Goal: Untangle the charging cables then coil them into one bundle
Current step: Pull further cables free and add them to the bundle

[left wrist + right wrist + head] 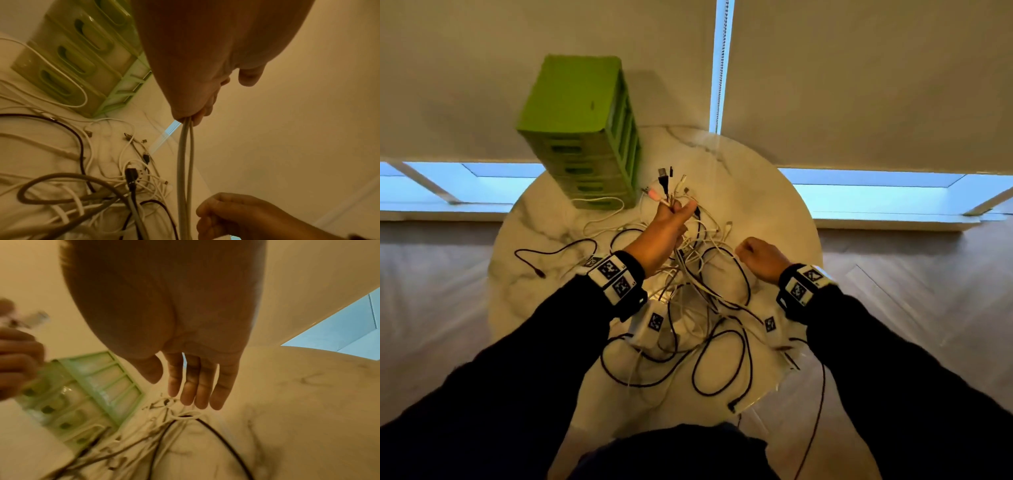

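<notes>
A tangle of white and black charging cables [702, 308] sprawls over the round marble table [774, 205]. My left hand [675, 210] is raised above it and grips a bunch of cable ends, whose plugs [667, 181] fan out above the fist. In the left wrist view two grey cables [185, 162] hang straight down from that left hand [193, 115]. My right hand [753, 251] hovers to the right over the tangle. In the right wrist view the right hand's [191, 394] fingers hang straight and loose, holding nothing.
A green plastic drawer unit [582, 130] stands at the table's back left, with a white cable loop [599, 202] at its base. One black cable [815, 411] dangles off the front right edge. Window blinds hang behind the table.
</notes>
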A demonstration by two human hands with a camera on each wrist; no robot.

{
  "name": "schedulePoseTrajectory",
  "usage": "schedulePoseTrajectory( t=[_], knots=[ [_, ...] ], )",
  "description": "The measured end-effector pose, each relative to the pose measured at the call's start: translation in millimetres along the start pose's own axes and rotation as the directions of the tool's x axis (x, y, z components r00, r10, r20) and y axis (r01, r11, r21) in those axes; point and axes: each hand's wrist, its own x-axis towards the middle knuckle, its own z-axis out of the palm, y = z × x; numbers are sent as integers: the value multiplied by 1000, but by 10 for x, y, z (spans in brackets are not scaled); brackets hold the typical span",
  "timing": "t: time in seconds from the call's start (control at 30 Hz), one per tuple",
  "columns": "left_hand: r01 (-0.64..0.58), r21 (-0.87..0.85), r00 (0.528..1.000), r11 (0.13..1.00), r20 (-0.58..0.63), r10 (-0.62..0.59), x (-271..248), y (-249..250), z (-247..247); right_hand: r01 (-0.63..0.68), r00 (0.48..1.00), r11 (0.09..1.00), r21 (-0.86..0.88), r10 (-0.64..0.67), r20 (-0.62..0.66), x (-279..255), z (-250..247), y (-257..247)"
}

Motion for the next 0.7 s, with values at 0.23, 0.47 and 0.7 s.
schedulePoseTrajectory(
  t=[0.23, 0.47, 0.7],
  knots=[
    [19, 143, 998, 990, -65, -10, -20, -149, -36, -145, 989, 984, -106, 144, -20, 820, 165, 68],
    [10, 148, 995, 989, -101, 5, -90, -270, -76, -246, 963, 969, -19, 242, -114, 1158, 347, 56],
    [8, 132, 994, 991, -113, 7, -89, -308, -96, -166, 975, 980, 107, 179, -134, 1110, 163, -29]
  ],
)
